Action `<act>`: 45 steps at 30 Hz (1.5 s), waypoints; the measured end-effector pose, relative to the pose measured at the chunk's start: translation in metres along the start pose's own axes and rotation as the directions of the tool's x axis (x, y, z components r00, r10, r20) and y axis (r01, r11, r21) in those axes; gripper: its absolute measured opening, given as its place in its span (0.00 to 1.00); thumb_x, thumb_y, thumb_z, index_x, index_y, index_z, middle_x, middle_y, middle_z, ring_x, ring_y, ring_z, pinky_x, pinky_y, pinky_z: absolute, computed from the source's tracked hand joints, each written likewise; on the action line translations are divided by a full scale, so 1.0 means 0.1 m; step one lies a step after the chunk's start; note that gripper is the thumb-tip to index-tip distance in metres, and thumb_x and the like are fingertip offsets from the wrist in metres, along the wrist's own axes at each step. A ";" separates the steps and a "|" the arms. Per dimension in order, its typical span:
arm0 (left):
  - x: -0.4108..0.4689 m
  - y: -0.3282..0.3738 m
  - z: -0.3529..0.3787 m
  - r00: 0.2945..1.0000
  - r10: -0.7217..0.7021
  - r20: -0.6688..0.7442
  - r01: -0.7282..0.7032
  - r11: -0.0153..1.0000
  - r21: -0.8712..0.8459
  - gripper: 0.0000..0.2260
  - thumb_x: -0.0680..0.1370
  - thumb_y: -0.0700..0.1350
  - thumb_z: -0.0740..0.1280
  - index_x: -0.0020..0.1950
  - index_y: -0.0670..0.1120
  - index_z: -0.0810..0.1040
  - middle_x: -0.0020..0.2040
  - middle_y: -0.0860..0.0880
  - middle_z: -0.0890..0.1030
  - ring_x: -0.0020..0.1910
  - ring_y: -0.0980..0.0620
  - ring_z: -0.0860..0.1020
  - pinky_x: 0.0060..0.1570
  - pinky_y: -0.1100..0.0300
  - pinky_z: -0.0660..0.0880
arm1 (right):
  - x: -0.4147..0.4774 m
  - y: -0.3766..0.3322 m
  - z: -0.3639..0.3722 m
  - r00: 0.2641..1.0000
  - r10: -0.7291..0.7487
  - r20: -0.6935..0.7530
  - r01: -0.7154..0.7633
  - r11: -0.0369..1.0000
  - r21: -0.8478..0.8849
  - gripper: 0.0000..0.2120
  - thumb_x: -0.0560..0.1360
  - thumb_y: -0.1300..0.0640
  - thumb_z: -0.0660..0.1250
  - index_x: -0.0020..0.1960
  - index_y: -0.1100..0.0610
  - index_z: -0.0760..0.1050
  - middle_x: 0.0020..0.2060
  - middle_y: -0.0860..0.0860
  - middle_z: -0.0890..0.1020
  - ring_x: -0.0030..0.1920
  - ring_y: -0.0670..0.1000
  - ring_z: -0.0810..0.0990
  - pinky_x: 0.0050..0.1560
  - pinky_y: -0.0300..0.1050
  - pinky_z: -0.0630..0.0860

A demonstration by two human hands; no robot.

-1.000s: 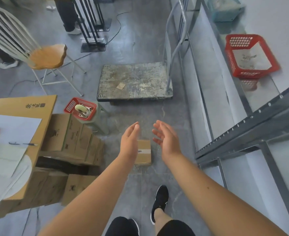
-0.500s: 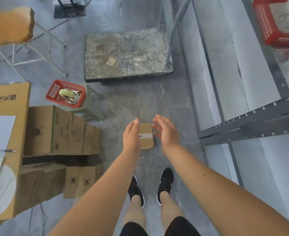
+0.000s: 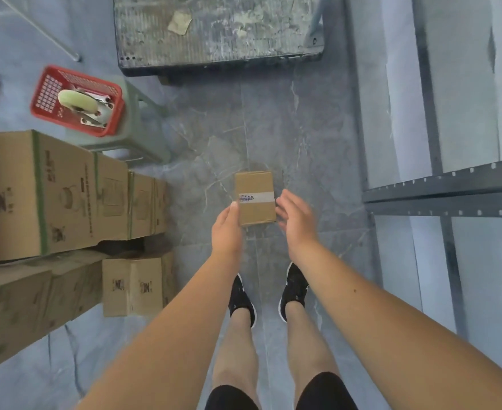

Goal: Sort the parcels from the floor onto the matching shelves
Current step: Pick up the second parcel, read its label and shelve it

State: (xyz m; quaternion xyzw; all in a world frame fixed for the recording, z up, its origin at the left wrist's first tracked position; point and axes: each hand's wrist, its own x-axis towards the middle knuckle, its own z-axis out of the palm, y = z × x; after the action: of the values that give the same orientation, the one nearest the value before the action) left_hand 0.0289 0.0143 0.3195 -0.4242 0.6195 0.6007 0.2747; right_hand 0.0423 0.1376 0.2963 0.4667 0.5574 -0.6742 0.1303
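The parcel (image 3: 254, 198), a small brown box with a band of tape and a printed label (image 3: 247, 198) across its top, lies flat on the floor (image 3: 309, 128) just ahead of the person's shoes (image 3: 241, 300), between the stacked cartons (image 3: 51, 196) on the left and the shelf rack (image 3: 445, 190) on the right, well short of the platform trolley (image 3: 220, 31); the left hand (image 3: 226, 232) is open with straight fingers, its thumb tip against the box's left edge in this view, though whether it touches cannot be told; the right hand (image 3: 297, 220) is open too, fingers relaxed and a little blurred, just beside the right edge and holding nothing; the step in hand looks to be the pickup, and nothing is gripped yet; to do it well, bring both palms in evenly onto the long side faces so the box does not skid on the smooth tile, curl the fingertips under the lower edges, and lift it level; the box looks light and stiff, so a modest squeeze should serve; keep the label face up, since it likely tells which shelf matches; mind the rack's steel beam when rising to the right.
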 end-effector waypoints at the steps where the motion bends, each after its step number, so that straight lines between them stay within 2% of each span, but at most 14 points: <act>1: 0.10 -0.07 0.02 1.000 -0.016 -0.004 0.016 1.000 -0.007 0.09 0.89 0.50 0.59 0.66 0.50 0.74 0.52 0.59 0.79 0.51 0.60 0.78 0.60 0.58 0.71 | 0.11 0.05 0.00 1.000 0.010 -0.009 -0.010 1.000 -0.001 0.14 0.84 0.53 0.66 0.70 0.50 0.78 0.59 0.46 0.84 0.65 0.51 0.81 0.70 0.52 0.75; 4: 0.40 -0.29 0.07 0.997 -0.072 -0.014 0.071 0.997 -0.032 0.20 0.89 0.53 0.60 0.79 0.47 0.72 0.70 0.51 0.78 0.71 0.51 0.75 0.75 0.51 0.69 | 0.42 0.22 0.02 0.999 0.023 -0.037 -0.024 0.999 -0.027 0.13 0.85 0.54 0.65 0.68 0.50 0.78 0.56 0.42 0.82 0.63 0.50 0.80 0.69 0.52 0.75; 7: 0.74 -0.51 0.12 0.994 -0.100 -0.034 0.099 0.994 -0.040 0.24 0.88 0.54 0.60 0.82 0.45 0.69 0.79 0.47 0.74 0.79 0.48 0.72 0.80 0.48 0.66 | 0.75 0.42 0.03 0.998 0.046 -0.045 -0.049 0.997 -0.058 0.17 0.85 0.52 0.64 0.72 0.52 0.77 0.55 0.40 0.81 0.65 0.50 0.79 0.70 0.52 0.74; 10: 1.06 -0.68 0.17 0.993 -0.110 -0.037 0.109 0.993 -0.037 0.24 0.89 0.53 0.60 0.82 0.44 0.68 0.80 0.46 0.73 0.79 0.47 0.71 0.78 0.50 0.66 | 1.06 0.58 0.07 0.996 0.086 -0.025 -0.088 0.994 -0.072 0.18 0.85 0.50 0.64 0.74 0.52 0.75 0.60 0.45 0.80 0.67 0.50 0.78 0.70 0.51 0.73; 14: 1.56 -0.96 0.21 0.989 -0.140 -0.055 0.140 0.990 0.002 0.23 0.89 0.52 0.60 0.82 0.44 0.69 0.79 0.47 0.74 0.78 0.47 0.72 0.75 0.51 0.67 | 1.54 0.86 0.12 0.989 0.146 -0.008 -0.146 0.985 -0.090 0.19 0.85 0.50 0.64 0.74 0.53 0.75 0.65 0.49 0.80 0.68 0.50 0.77 0.64 0.47 0.70; 18: 2.09 -1.18 0.22 0.987 -0.154 -0.056 0.156 0.987 0.049 0.23 0.88 0.54 0.60 0.81 0.45 0.70 0.80 0.48 0.73 0.79 0.48 0.71 0.76 0.51 0.67 | 2.05 1.18 0.13 0.987 0.160 -0.032 -0.163 0.978 -0.134 0.14 0.85 0.50 0.65 0.69 0.51 0.77 0.59 0.44 0.80 0.65 0.49 0.76 0.63 0.47 0.69; 24: 2.83 -1.39 0.28 0.989 -0.145 -0.031 0.147 0.985 0.091 0.24 0.88 0.56 0.61 0.81 0.47 0.70 0.79 0.48 0.74 0.79 0.48 0.71 0.69 0.55 0.66 | 2.75 1.62 0.19 0.986 0.153 -0.060 -0.161 0.973 -0.165 0.21 0.84 0.51 0.66 0.76 0.56 0.74 0.63 0.49 0.78 0.62 0.48 0.76 0.61 0.46 0.69; 30: 3.42 -1.53 0.38 0.992 -0.107 -0.061 0.114 0.985 0.129 0.23 0.87 0.56 0.62 0.80 0.48 0.72 0.66 0.51 0.76 0.63 0.52 0.73 0.61 0.57 0.66 | 3.24 1.92 0.26 0.992 0.118 -0.037 -0.123 0.972 -0.199 0.30 0.76 0.45 0.71 0.76 0.54 0.75 0.71 0.53 0.80 0.69 0.54 0.79 0.73 0.56 0.75; 33: 3.61 -1.63 0.43 0.995 -0.080 -0.061 0.091 0.975 0.204 0.26 0.87 0.56 0.63 0.83 0.49 0.69 0.78 0.49 0.75 0.72 0.47 0.75 0.69 0.53 0.68 | 3.39 2.04 0.30 0.998 0.065 0.010 -0.059 0.954 -0.293 0.30 0.73 0.44 0.71 0.74 0.50 0.74 0.68 0.48 0.81 0.66 0.52 0.81 0.73 0.60 0.75; 36: 3.72 -1.69 0.53 0.995 -0.076 -0.065 0.088 0.974 0.207 0.29 0.86 0.57 0.63 0.86 0.51 0.63 0.84 0.47 0.68 0.80 0.44 0.70 0.78 0.47 0.67 | 3.50 2.12 0.34 0.995 0.075 0.064 -0.041 0.903 -0.428 0.47 0.69 0.39 0.71 0.85 0.47 0.58 0.75 0.47 0.75 0.72 0.51 0.76 0.75 0.56 0.72; 38: 3.77 -1.69 0.61 0.996 -0.070 -0.050 0.077 0.981 0.176 0.29 0.86 0.56 0.64 0.86 0.50 0.62 0.85 0.47 0.67 0.81 0.44 0.69 0.79 0.48 0.66 | 3.58 2.16 0.35 0.996 0.079 0.051 -0.050 0.899 -0.434 0.53 0.65 0.36 0.72 0.85 0.46 0.54 0.78 0.49 0.73 0.75 0.53 0.74 0.76 0.57 0.71; 40: 3.83 -1.69 0.67 0.999 -0.046 -0.027 0.050 0.981 0.185 0.30 0.86 0.56 0.64 0.86 0.50 0.62 0.85 0.48 0.67 0.81 0.45 0.69 0.79 0.49 0.66 | 3.60 2.13 0.37 0.995 0.089 0.041 -0.063 0.901 -0.430 0.50 0.72 0.40 0.73 0.86 0.47 0.52 0.82 0.50 0.68 0.79 0.54 0.69 0.79 0.56 0.66; 42: 3.91 -1.70 0.71 0.999 -0.034 -0.017 0.037 0.978 0.207 0.31 0.86 0.56 0.65 0.87 0.50 0.60 0.85 0.48 0.66 0.81 0.45 0.68 0.79 0.47 0.66 | 3.63 2.11 0.37 0.995 0.090 0.034 -0.066 0.898 -0.435 0.45 0.79 0.47 0.73 0.87 0.49 0.50 0.83 0.50 0.65 0.81 0.53 0.66 0.78 0.47 0.63; 45: 4.03 -1.68 0.73 0.999 -0.027 -0.036 0.034 0.974 0.224 0.31 0.85 0.58 0.64 0.87 0.51 0.61 0.85 0.49 0.67 0.81 0.44 0.69 0.80 0.45 0.65 | 3.70 2.11 0.37 0.997 0.074 0.030 -0.054 0.903 -0.426 0.45 0.80 0.49 0.73 0.87 0.50 0.49 0.81 0.50 0.68 0.78 0.53 0.69 0.72 0.45 0.66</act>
State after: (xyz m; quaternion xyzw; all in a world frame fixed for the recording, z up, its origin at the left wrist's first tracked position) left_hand -0.0373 0.0205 -0.1182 -0.4096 0.6813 0.5155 0.3199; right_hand -0.0248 0.1605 -0.1258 0.4298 0.6719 -0.5425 0.2635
